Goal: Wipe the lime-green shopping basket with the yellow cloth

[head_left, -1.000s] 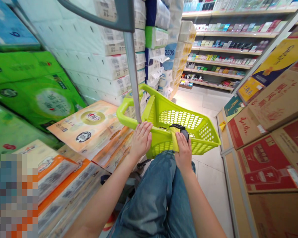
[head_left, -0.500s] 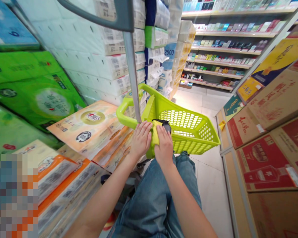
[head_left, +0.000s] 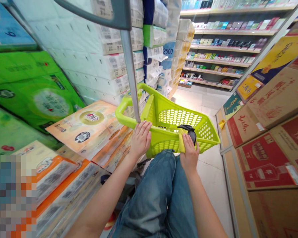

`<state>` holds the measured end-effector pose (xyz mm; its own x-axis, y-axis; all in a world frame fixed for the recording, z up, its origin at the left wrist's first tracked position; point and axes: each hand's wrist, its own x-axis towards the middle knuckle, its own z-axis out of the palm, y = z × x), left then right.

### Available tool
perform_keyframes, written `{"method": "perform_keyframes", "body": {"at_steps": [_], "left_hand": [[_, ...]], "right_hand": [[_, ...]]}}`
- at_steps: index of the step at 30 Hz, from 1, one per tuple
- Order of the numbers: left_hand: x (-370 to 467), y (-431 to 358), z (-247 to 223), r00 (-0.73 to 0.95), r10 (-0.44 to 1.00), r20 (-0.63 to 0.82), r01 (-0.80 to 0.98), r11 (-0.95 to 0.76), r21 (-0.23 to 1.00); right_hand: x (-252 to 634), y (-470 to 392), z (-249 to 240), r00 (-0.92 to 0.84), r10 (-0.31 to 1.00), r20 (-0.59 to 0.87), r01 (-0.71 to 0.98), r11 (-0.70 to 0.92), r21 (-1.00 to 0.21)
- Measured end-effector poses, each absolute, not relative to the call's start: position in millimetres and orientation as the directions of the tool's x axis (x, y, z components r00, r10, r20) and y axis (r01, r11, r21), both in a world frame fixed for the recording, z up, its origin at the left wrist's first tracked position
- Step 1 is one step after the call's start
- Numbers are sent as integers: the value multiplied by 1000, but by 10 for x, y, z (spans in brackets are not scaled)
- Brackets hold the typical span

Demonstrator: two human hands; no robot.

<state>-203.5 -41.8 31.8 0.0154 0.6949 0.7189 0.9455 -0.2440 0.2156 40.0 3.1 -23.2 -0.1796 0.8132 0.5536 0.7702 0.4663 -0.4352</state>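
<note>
A lime-green shopping basket point(head_left: 161, 145) with perforated sides stands in front of my knees. My left hand point(head_left: 140, 137) is closed over its near rim, at the foot of a grey metal pole point(head_left: 131, 66); the fingers lie close together and the thumb side faces right. Farther right along the same rim, my right hand point(head_left: 189, 150) grips a yellow cloth point(head_left: 181, 140), pressing it over the edge. Something black and soft-looking point(head_left: 191, 134) shows beyond those fingers, inside the basket; whether it belongs to the cloth I cannot tell.
Orange-and-white cartons point(head_left: 86, 122) sit close on the left, below green packs point(head_left: 49, 96) and stacked white paper packs point(head_left: 96, 66). Red and brown boxes point(head_left: 265, 162) line the right side. Shelves point(head_left: 221, 49) stand beyond the tiled floor point(head_left: 208, 178).
My right hand has slid rightward along the basket rim with the yellow cloth and the black item. My left hand has stayed by the pole. The view has barely shifted.
</note>
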Motion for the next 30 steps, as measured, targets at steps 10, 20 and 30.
{"method": "perform_keyframes", "body": {"at_steps": [10,20,30], "left_hand": [[-2033,-427,324,9,702,713,944,-241,225],[-2012,-419,333,-7,698,716,948,-223,227],[-2004,-429,339,5,686,728,949,-232,213]], "right_hand": [[-582,-155,173,-273,793,544,591,584,-556],[-639,-72,460,-442,737,511,601,666,-442],[85,86,-70,-339,753,563,712,597,-369]]}}
